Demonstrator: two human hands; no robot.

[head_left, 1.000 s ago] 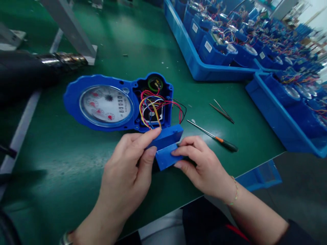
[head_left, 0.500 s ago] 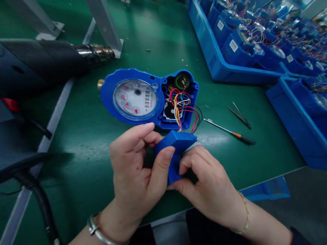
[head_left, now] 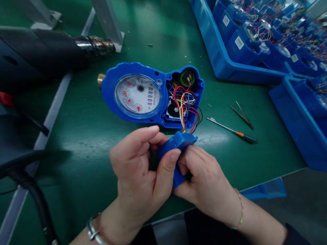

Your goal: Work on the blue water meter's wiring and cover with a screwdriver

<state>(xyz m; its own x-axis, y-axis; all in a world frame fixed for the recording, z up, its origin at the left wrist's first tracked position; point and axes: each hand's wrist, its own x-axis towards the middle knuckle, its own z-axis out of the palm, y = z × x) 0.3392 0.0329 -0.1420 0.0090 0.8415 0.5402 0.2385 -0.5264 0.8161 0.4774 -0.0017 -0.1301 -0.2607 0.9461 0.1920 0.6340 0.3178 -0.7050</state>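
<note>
A blue plastic cover (head_left: 167, 146) is gripped between my two hands, tilted up near the table's front edge. My left hand (head_left: 143, 166) holds its left side, thumb across the near face. Around its right side my right hand (head_left: 201, 173) has its fingers curled, and part of the cover is hidden behind them. Just beyond lies a blue water meter (head_left: 138, 93) with a round dial and a brass fitting at its left. Its right compartment is uncovered, and red, yellow, white and black wires (head_left: 185, 102) run from there toward the cover.
To the right lie a screwdriver (head_left: 232, 131) and tweezers (head_left: 242, 115). Blue crates (head_left: 230, 69) holding several wired meters stand at the right. At the left, a heat gun (head_left: 63, 51) points inward beside a metal stand (head_left: 108, 23). A small screw (head_left: 150, 45) lies farther back.
The blue cover has turned slightly in my hands, which still grip it. The whole view has shifted a little.
</note>
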